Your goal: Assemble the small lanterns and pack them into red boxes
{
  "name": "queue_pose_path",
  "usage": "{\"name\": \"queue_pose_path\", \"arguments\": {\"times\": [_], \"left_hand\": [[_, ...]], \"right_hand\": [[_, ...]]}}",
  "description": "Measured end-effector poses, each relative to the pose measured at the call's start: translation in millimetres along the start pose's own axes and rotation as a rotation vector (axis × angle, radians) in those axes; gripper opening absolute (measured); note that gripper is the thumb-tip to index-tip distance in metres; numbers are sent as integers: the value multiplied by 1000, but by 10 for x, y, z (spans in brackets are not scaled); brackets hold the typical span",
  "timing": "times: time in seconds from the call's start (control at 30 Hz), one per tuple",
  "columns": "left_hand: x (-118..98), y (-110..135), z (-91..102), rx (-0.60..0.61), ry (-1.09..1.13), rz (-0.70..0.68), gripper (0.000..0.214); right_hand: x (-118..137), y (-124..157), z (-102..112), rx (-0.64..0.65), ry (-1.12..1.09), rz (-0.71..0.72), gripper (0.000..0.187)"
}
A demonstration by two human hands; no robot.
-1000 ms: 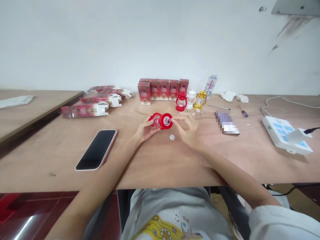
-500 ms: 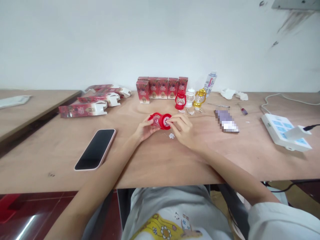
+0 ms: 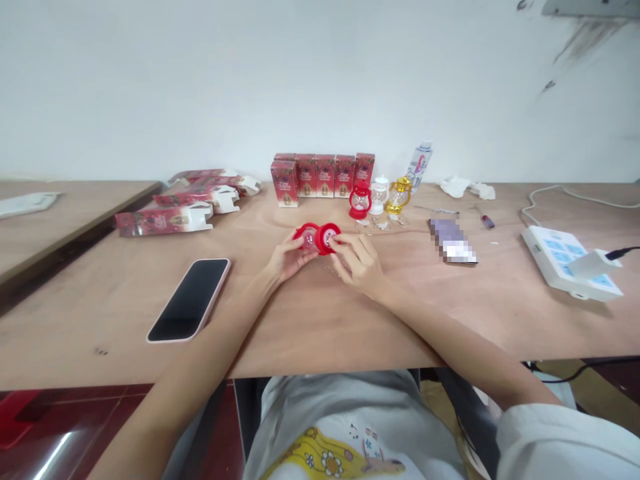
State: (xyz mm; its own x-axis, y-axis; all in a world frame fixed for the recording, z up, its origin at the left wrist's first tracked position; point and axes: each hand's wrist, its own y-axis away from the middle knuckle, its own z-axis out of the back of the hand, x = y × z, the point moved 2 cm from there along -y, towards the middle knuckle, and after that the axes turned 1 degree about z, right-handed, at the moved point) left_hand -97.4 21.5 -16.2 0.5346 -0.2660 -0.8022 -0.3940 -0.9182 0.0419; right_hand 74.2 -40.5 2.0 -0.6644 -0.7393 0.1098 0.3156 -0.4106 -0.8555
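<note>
My left hand [image 3: 286, 259] is wrapped round the clear body of a small red toy lantern [image 3: 320, 239], which lies tilted on its side above the table. Its round base faces right, showing a pale disc with small metal-looking spots. My right hand [image 3: 359, 264] has its fingertips bent together against that base; whatever small thing they may pinch is hidden. Beneath the hands, a thin wire piece [image 3: 331, 270] lies on the wood, partly covered. A red lantern [image 3: 360, 199], a white lantern [image 3: 379, 195] and a gold lantern [image 3: 399, 195] stand upright behind, with small wire pieces [image 3: 383, 225] before them.
Upright red boxes [image 3: 325, 176] stand near the wall, and opened flat boxes [image 3: 165, 219] lie left. A phone [image 3: 191, 300] rests by my left forearm. On the right are a blurred-out phone [image 3: 453, 240], a screwdriver [image 3: 487, 220], a bottle [image 3: 420, 165] and a power strip [image 3: 560, 257].
My right hand has shifted slightly left and lower, its fingers now further over the lantern's base and covering more of the wire piece below. My left hand keeps its hold on the lantern.
</note>
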Motion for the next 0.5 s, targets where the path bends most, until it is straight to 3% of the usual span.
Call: {"name": "queue_pose_path", "arguments": {"times": [0.27,0.43,0.5], "left_hand": [[-15,1,4,-38,10,-20,27],[-42,-29,31,-105,100,-3,20],[-56,-48,49,-136,153,-11,16]], "right_hand": [[-55,52,-84,43,-22,-47,35],[-234,103,-113,-45,-140,-172,41],[-316,124,-120,41,-184,-191,33]]}}
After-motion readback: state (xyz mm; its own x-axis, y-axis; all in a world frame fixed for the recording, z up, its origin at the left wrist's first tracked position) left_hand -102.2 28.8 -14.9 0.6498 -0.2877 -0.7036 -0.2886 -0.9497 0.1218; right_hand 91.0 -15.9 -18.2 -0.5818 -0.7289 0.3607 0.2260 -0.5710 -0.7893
